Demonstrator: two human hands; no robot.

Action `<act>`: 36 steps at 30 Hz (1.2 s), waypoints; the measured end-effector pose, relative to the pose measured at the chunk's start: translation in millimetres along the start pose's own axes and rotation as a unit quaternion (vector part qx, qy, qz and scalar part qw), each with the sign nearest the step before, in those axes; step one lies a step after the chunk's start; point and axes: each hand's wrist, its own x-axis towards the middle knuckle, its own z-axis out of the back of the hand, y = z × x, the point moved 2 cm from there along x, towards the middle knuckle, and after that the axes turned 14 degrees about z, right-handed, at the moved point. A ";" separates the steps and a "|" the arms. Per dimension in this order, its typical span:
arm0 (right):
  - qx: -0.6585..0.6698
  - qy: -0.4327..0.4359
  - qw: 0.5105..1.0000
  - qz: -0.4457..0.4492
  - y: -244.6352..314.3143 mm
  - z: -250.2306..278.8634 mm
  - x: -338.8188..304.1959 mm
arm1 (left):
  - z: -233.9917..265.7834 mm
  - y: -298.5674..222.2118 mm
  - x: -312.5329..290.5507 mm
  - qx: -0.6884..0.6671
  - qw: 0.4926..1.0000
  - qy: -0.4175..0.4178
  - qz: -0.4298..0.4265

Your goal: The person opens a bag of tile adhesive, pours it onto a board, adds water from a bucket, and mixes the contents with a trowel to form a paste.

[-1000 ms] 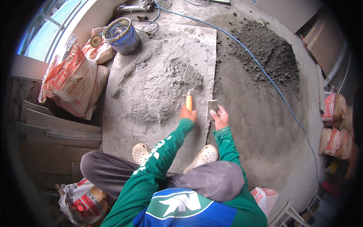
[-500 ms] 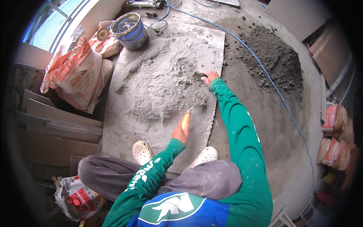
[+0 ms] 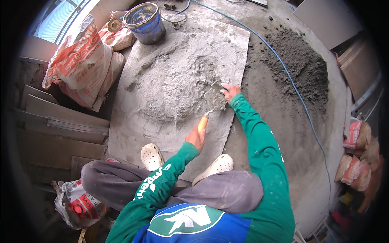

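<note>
My left hand (image 3: 196, 138) is closed round the orange handle of a trowel (image 3: 203, 123). The trowel's blade reaches away over the grey mortar heap and carries a lump of wet mortar (image 3: 221, 103). Just beyond the blade, my right hand (image 3: 231, 92) pinches a small flat grey piece (image 3: 217, 86) between thumb and fingers. Whether it is a scraper or a bit of tile cannot be made out. It sits close to the trowel blade; contact is unclear. The powdery mortar heap (image 3: 162, 85) spreads across a pale board (image 3: 133, 139) on the floor.
A blue bucket (image 3: 152, 32) stands at the board's far left corner, beside printed cement sacks (image 3: 81, 65). Leaning panels (image 3: 73, 121) line the left side. A blue hose (image 3: 289, 77) crosses the floor right of the board, past a dark sand pile (image 3: 302, 60). More sacks (image 3: 354, 172) lie far right.
My right hand, with the flat piece, has drawn nearer to me along the trowel blade. My left hand keeps its hold with little movement. The whole view has shifted slightly.
</note>
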 end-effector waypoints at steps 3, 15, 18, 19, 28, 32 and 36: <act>0.030 -0.005 1.000 0.007 12.1 0.3 -13.3 | -1.8 1.3 0.5 0.007 1.000 -0.015 -0.001; 0.069 -0.160 0.980 0.099 108.8 10.3 -100.0 | 7.9 15.9 25.0 0.012 0.998 -0.032 -0.052; 0.021 -0.298 0.954 -0.010 119.0 -13.4 -134.5 | 19.0 24.4 41.9 0.031 0.997 -0.016 -0.063; -0.005 -0.339 0.940 -0.042 119.0 -20.8 -146.5 | 21.3 26.2 45.5 -0.005 0.998 -0.001 -0.066; -0.037 -0.271 0.958 -0.086 112.8 -36.0 -177.6 | 44.0 -24.3 14.6 -0.228 0.936 0.244 0.110; 0.021 -0.376 0.912 -0.163 98.8 -19.8 -175.3 | 50.5 -57.2 5.3 -0.383 0.803 0.423 0.170; 0.045 -0.388 0.902 -0.185 59.4 -3.1 -158.9 | 43.7 -53.9 10.1 -0.465 0.690 0.520 0.194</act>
